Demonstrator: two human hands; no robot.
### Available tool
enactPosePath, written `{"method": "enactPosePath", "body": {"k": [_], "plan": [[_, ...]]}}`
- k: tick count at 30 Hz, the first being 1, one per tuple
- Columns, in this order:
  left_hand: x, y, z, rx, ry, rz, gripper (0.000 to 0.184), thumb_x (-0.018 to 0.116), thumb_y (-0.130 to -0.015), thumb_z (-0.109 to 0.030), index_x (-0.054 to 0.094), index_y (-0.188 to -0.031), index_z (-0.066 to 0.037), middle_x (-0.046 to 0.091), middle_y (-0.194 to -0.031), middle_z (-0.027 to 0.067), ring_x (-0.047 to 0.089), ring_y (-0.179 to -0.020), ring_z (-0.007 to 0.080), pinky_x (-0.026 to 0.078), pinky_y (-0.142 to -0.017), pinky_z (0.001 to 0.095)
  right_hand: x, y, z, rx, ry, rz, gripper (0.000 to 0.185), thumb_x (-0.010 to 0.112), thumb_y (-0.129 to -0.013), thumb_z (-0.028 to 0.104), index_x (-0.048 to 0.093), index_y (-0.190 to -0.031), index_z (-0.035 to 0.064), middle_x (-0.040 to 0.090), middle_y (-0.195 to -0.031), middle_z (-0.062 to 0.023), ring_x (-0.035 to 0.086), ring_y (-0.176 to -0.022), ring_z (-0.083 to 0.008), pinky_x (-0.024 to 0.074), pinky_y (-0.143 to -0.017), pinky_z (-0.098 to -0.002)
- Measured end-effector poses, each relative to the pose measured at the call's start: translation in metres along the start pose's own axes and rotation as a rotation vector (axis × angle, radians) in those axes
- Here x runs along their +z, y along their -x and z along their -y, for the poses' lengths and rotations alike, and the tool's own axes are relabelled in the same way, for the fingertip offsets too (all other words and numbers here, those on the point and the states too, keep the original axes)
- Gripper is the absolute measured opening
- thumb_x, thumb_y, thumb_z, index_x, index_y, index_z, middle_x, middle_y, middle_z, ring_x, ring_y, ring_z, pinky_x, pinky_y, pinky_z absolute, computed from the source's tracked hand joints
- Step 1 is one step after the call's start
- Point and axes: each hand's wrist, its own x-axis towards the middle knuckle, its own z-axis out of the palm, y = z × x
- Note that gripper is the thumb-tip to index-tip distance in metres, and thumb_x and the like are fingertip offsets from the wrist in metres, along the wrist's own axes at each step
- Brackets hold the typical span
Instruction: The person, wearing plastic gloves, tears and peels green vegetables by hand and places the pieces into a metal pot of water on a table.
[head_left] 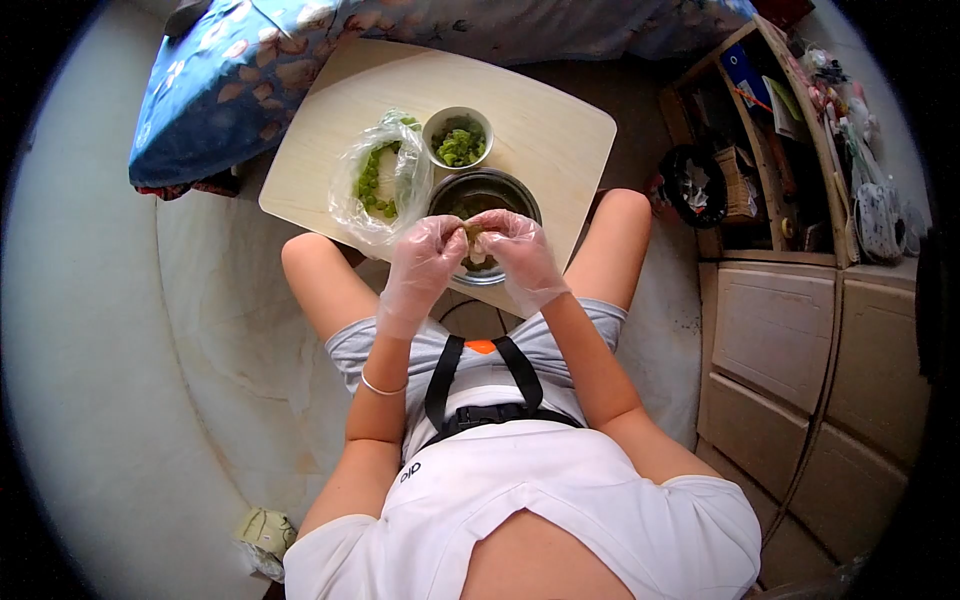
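Both hands wear clear plastic gloves and meet over a metal bowl (536, 205) near the table's front edge. Fingertips pressed together, my left hand (428, 254) pinches a small pale greenish piece (472, 232), its kind too small to tell. My right hand (516, 252) pinches at the same piece from the other side. Dark contents partly show inside the metal bowl, and the hands hide much of it. Just behind stands a white bowl (428, 140) holding small green pieces (460, 146). To its left lies an opened clear plastic bag (412, 185) with more green pieces inside.
The pale table (555, 120) stands between my knees. Behind it is a bed with a blue floral cover (215, 95). On the right are a wooden shelf (765, 150) with folders, a black bin (690, 185) and cabinets (775, 310). A pale bundle (266, 530) sits at lower left.
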Motion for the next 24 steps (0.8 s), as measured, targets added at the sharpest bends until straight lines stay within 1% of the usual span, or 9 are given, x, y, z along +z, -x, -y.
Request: {"method": "enactPosePath", "body": {"k": [1,3,7,9,13,15,19,21,24], "plan": [[0.0,0.0,-0.001,0.001,0.0,0.001,0.012,0.059,-0.091,-0.009,0.064,-0.096,0.001,0.064,-0.077,0.0061,0.06,-0.066,0.0134,0.048,-0.058,0.0274,-0.001,0.0,0.001,-0.001,0.0,-0.001,0.022,0.057,-0.083,-0.001,0.062,-0.105,-0.0019,0.065,-0.094,-0.0082,0.062,-0.084,-0.0129,0.0517,-0.081,-0.0258],[0.001,0.001,-0.004,-0.242,0.455,0.051,0.015,0.058,-0.092,-0.009,0.062,-0.101,0.002,0.06,-0.077,0.0035,0.057,-0.064,0.0081,0.051,-0.056,0.0229,-0.001,-0.001,0.002,0.096,-0.114,0.01,0.029,0.053,-0.083,0.0,0.059,-0.111,-0.003,0.064,-0.095,-0.0088,0.062,-0.084,-0.0142,0.0514,-0.082,-0.0268],[0.0,0.001,0.002,-0.242,0.546,0.065,0.016,0.056,-0.094,-0.011,0.061,-0.102,0.002,0.06,-0.079,0.001,0.057,-0.066,0.0067,0.051,-0.056,0.0199,0.003,0.0,0.005,0.101,-0.257,-0.029,0.033,0.052,-0.083,-0.001,0.056,-0.116,-0.0035,0.063,-0.097,-0.0087,0.062,-0.086,-0.015,0.0515,-0.08,-0.0268],[0.0,0.001,0.001,-0.262,0.627,0.056,0.016,0.055,-0.095,-0.011,0.061,-0.104,0.002,0.061,-0.08,0.0022,0.058,-0.066,0.0073,0.051,-0.057,0.0205,0.001,-0.001,0.006,0.12,-0.346,-0.013,0.029,0.052,-0.087,0.0,0.054,-0.116,-0.0024,0.062,-0.1,-0.0109,0.062,-0.087,-0.0182,0.0524,-0.078,-0.0282],[0.001,0.002,-0.003,-0.238,0.589,0.056,0.016,0.053,-0.095,-0.011,0.06,-0.104,0.001,0.061,-0.082,0.0024,0.058,-0.068,0.0072,0.051,-0.058,0.0203,0.003,-0.003,0.005,0.126,-0.275,-0.052,0.023,0.057,-0.087,0.001,0.056,-0.11,-0.0012,0.062,-0.097,-0.0099,0.062,-0.084,-0.0163,0.0516,-0.076,-0.0275],[0.001,0.002,-0.01,-0.211,0.547,0.105,0.015,0.054,-0.095,-0.011,0.062,-0.103,-0.001,0.063,-0.082,0.0006,0.058,-0.071,0.0066,0.045,-0.058,0.0191,-0.003,-0.006,-0.005,-0.021,-0.024,0.029,0.019,0.062,-0.086,0.001,0.057,-0.104,-0.0009,0.063,-0.093,-0.0087,0.06,-0.081,-0.014,0.0502,-0.073,-0.0263],[0.002,0.002,-0.005,-0.224,0.561,0.097,0.015,0.054,-0.095,-0.011,0.062,-0.103,-0.002,0.063,-0.083,0.0006,0.059,-0.072,0.0069,0.045,-0.058,0.0193,-0.006,-0.01,-0.01,-0.023,-0.028,0.037,0.017,0.063,-0.084,0.002,0.058,-0.101,-0.001,0.062,-0.09,-0.0061,0.059,-0.08,-0.0114,0.0494,-0.073,-0.025],[0.001,0.002,-0.001,-0.246,0.585,0.092,0.015,0.052,-0.096,-0.01,0.06,-0.103,0.001,0.061,-0.083,0.0018,0.058,-0.072,0.0082,0.05,-0.059,0.0207,-0.006,-0.008,-0.006,0.021,-0.006,0.025,0.016,0.061,-0.083,0.002,0.058,-0.098,-0.0006,0.062,-0.089,-0.0058,0.059,-0.078,-0.0113,0.0499,-0.072,-0.0253],[0.002,0.001,0.003,-0.216,0.581,0.112,0.015,0.052,-0.096,-0.01,0.06,-0.104,0.0,0.061,-0.083,0.0017,0.058,-0.072,0.0083,0.05,-0.059,0.0211,-0.004,-0.007,-0.006,0.004,-0.012,-0.007,0.015,0.06,-0.082,0.001,0.058,-0.097,-0.0003,0.062,-0.088,-0.0056,0.059,-0.075,-0.0109,0.0502,-0.071,-0.0247]]}}
